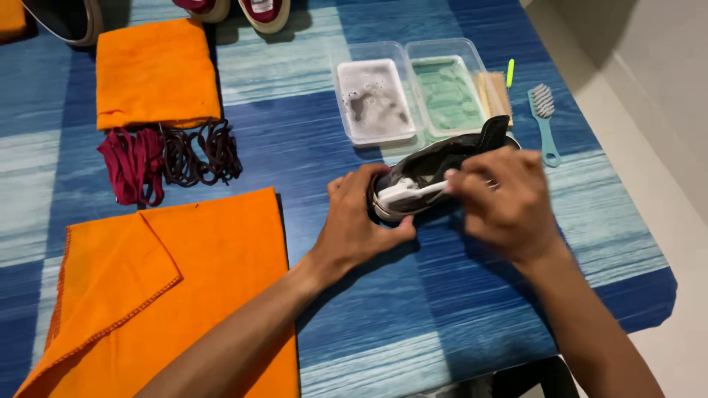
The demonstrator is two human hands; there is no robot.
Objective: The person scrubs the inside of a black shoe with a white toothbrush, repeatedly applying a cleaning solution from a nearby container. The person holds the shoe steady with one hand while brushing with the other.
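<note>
A black shoe with a white toe cap [435,173] lies on its side on the blue checked tablecloth [310,147]. My left hand [355,221] grips its toe end from the left. My right hand [509,199] is closed over the shoe's middle, fingers pressed near the white rubber edge; whatever it pinches is hidden. Just beyond the shoe stand two clear tubs, one with soapy grey water [372,99] and one with greenish water [448,92].
A wooden brush [494,92] and a teal brush [544,121] lie right of the tubs. Orange cloths lie at front left [147,287] and back left [155,70], with dark red laces [166,158] between them. Other shoes [258,11] sit at the far edge. The table's edge [649,243] runs along the right.
</note>
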